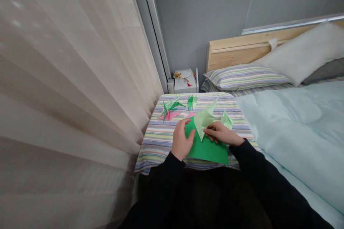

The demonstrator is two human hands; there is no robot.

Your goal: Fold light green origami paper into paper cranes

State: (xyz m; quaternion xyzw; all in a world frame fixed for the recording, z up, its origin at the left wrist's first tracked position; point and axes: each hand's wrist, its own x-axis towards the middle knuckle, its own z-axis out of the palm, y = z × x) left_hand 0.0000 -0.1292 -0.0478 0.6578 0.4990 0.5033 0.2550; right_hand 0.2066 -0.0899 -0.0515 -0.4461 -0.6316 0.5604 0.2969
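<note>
My left hand (182, 139) holds the left edge of a large sheet of green origami paper (206, 148), which lies on a striped cloth-covered surface (158, 146). My right hand (220, 133) grips the sheet near a raised pale green flap (204, 118), and its fingertips reach the fold. A second pale green point (226, 120) rises beyond that hand. Two green folded paper cranes (170, 107) (192, 102) stand at the far side, beyond my hands. Pink paper (168, 116) lies under the left crane, and another pink piece (191, 114) is partly hidden by the green sheet.
A sheer beige curtain (67, 86) fills the left side. A bed with a pale blue duvet (292, 128), striped and white pillows (243, 77) and a wooden headboard (242, 50) lies to the right. A white box (185, 81) stands behind the striped surface.
</note>
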